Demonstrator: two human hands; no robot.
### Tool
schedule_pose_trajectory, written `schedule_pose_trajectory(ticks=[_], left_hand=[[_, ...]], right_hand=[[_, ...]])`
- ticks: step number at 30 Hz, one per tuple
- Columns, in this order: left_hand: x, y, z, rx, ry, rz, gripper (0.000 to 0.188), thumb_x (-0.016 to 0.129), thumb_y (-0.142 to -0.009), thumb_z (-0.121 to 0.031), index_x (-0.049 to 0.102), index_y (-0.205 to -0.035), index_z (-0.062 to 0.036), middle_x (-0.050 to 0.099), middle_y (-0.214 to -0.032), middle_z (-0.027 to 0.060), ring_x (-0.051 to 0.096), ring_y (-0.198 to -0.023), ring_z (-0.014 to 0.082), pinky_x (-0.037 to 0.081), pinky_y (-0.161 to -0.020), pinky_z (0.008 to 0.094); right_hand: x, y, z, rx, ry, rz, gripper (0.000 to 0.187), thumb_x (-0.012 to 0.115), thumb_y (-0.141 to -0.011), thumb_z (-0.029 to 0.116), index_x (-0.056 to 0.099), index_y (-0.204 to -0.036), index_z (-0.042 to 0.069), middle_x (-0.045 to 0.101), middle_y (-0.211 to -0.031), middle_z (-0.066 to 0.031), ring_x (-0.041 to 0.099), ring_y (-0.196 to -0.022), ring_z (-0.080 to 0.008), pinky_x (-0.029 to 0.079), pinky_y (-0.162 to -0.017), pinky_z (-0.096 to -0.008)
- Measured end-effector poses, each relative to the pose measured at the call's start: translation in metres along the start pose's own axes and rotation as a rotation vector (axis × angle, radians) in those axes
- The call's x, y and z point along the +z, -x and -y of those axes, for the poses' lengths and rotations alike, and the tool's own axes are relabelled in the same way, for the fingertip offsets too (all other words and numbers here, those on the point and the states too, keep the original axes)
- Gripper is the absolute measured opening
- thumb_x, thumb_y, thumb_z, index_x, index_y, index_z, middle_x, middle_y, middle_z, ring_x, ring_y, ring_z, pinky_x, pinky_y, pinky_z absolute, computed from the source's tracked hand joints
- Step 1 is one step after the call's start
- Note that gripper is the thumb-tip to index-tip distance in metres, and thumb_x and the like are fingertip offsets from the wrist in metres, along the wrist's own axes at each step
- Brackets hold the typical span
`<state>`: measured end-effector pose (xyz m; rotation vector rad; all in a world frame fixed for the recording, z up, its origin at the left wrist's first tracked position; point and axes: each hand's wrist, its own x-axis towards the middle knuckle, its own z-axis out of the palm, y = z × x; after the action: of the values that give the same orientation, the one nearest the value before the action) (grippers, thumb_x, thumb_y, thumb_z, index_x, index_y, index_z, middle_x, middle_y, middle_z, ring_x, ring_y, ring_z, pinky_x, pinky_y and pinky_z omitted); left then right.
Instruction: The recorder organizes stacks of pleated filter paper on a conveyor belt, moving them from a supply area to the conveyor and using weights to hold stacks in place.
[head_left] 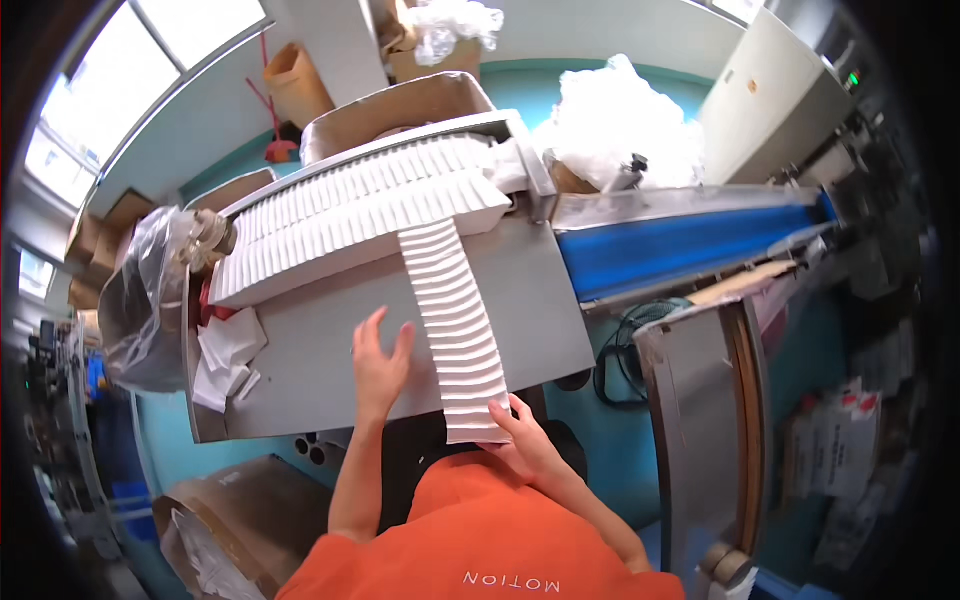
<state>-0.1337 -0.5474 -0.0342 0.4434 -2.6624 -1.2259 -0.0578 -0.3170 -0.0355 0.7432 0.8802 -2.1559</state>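
A long strip-like row of overlapping white folded pieces, like paper or tissue [458,315], runs across the grey metal table from the far stack toward my body. My right hand [522,440] grips its near end at the table's front edge, thumb on top and the other fingers mostly hidden beneath. My left hand [381,365] is just left of the row with fingers apart, holding nothing. At the back of the table [330,350], more of the same white pieces [350,215] stand packed in long rows. Their exact kind is not clear.
Crumpled white sheets [230,355] lie at the table's left end. A blue conveyor belt [690,245] extends to the right. A brown paper sack [245,510] stands at lower left, and a grey metal panel [700,430] at right. Behind are a cardboard box [400,110] and white plastic bags [630,125].
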Motion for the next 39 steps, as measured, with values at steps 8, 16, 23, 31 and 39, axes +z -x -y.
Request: schedule_pose_trajectory(ticks=[8, 16, 23, 31, 39], left_hand=[[0.063, -0.136, -0.019, 0.401, -0.442, -0.1, 0.066, 0.057, -0.087, -0.061, 0.06, -0.127, -0.0082, 0.031, -0.15, 0.0268, 0.019, -0.142, 0.0422, 0.018, -0.11, 0.0562], [0.033, -0.086, -0.015, 0.219, -0.628, -0.204, 0.068, 0.065, -0.084, -0.052, 0.058, -0.113, 0.0093, 0.045, -0.137, 0.0226, 0.021, -0.141, 0.0382, 0.017, -0.109, 0.0604], [-0.03, -0.024, 0.01, -0.486, -0.297, -0.25, 0.06, 0.065, -0.086, -0.053, 0.053, -0.104, 0.0033, 0.066, -0.095, 0.0254, 0.063, -0.093, 0.044, 0.046, -0.087, 0.0491], [-0.017, 0.007, 0.013, -0.363, -0.309, -0.303, 0.082, 0.053, -0.095, -0.053, 0.022, -0.149, 0.0, 0.042, -0.138, 0.033, 0.044, -0.127, 0.0473, 0.037, -0.105, 0.0477], [-0.002, 0.008, 0.012, -0.235, -0.432, -0.293, 0.09, 0.058, -0.089, -0.059, 0.022, -0.15, -0.0027, 0.04, -0.139, 0.0329, 0.043, -0.127, 0.0474, 0.039, -0.102, 0.051]], right_hand=[[0.009, -0.011, 0.014, 0.115, 0.05, 0.013, 0.073, 0.066, -0.093, 0.023, 0.019, -0.146, 0.007, 0.04, -0.136, -0.0155, 0.047, -0.124, -0.029, 0.044, -0.102, -0.0478], [-0.023, -0.019, 0.087, 0.064, 0.458, 0.11, 0.045, 0.063, -0.095, 0.027, 0.051, -0.129, -0.001, 0.061, -0.116, -0.0114, 0.063, -0.101, -0.0178, 0.056, -0.081, -0.034], [-0.003, -0.082, 0.154, -0.752, 1.197, -0.2, 0.051, 0.069, -0.088, 0.035, 0.057, -0.117, -0.005, 0.07, -0.09, -0.0176, 0.068, -0.084, -0.0213, 0.053, -0.075, -0.0333], [-0.044, -0.123, 0.174, -0.135, 0.294, -0.03, 0.042, 0.064, -0.092, 0.035, 0.06, -0.116, 0.0, 0.065, -0.108, -0.0051, 0.06, -0.102, -0.0128, 0.046, -0.087, -0.0256], [-0.074, -0.116, 0.192, -0.33, 0.379, -0.18, 0.048, 0.06, -0.096, 0.035, 0.049, -0.127, 0.0, 0.061, -0.115, -0.0113, 0.064, -0.097, -0.0189, 0.052, -0.082, -0.0301]])
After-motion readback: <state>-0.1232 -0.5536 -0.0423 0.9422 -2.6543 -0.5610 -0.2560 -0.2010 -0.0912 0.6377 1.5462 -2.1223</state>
